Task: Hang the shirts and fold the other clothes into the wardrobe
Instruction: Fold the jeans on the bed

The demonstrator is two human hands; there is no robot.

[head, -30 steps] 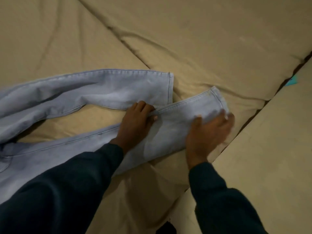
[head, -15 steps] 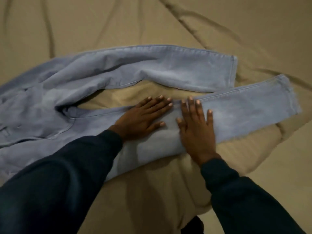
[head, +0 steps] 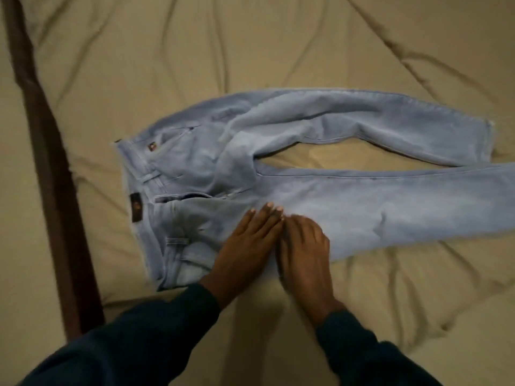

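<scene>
A pair of light blue jeans (head: pixel 320 151) lies spread on the beige bed sheet (head: pixel 223 51), waistband to the left, both legs running right. The near leg reaches past the right edge of the view. My left hand (head: pixel 245 240) lies flat on the thigh of the near leg, fingers straight. Right beside it, touching it, my right hand (head: pixel 303 252) presses flat on the same leg; it is blurred. Neither hand grips the cloth.
A dark brown wooden bed edge (head: pixel 47 151) runs down the left side. The sheet is wrinkled, with ridges at the upper right and lower right. My dark sleeves (head: pixel 139 338) fill the bottom of the view.
Both hands have slid left along the near leg, from near the hem to the thigh. The view has swung left, so the waistband and the bed edge now show.
</scene>
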